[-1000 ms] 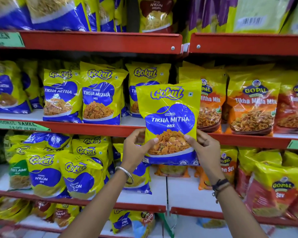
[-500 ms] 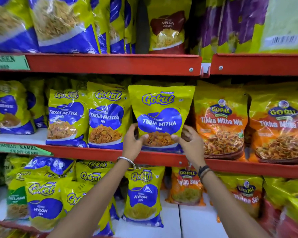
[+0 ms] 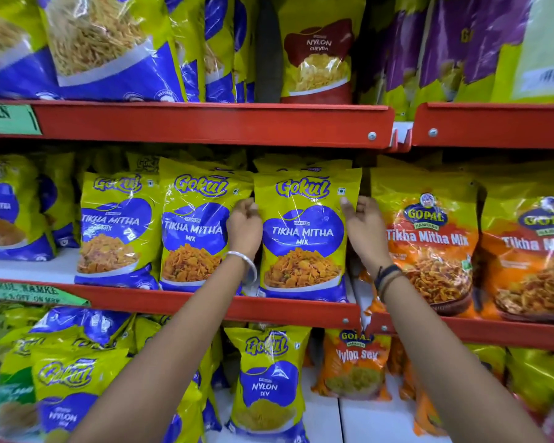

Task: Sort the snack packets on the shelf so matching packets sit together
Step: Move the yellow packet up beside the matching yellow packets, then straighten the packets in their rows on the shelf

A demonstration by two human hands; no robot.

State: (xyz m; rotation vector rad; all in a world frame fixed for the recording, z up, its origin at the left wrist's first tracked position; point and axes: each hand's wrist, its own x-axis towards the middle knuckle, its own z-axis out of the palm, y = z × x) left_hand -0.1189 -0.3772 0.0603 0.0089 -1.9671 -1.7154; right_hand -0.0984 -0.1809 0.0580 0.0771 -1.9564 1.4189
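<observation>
In the head view, near the middle of the frame, I had the yellow-and-blue packet [image 3: 304,238] standing upright on the middle shelf [image 3: 205,306], its bottom edge just behind the red lip. My left hand [image 3: 244,227] lay against its left edge and my right hand [image 3: 363,233] against its right edge, so the packet sat between my palms. The fingers of both hands were curled loosely round its sides, touching the film and steadying it rather than pinching it; whether the fingertips behind it were pressed tight, I could not tell. Just left of my left hand stood two matching packets [image 3: 195,231] of the same mix, while to the right of my right hand the orange packets [image 3: 429,251] of another brand began. I judged the placement nearly done, and the risks lay in letting go. The packet was tall and soft, so it could have tipped forward over the lip if I released it before it leaned on the ones behind. My right wrist was close to the first orange packet, and drawing back carelessly could have dragged it out of line. My left fingers were wedged between two packets, and pulling them out quickly could have skewed the neighbour. On the lower shelf, below my forearms, other yellow-and-blue packets [image 3: 266,382] stood well apart from my hands.
</observation>
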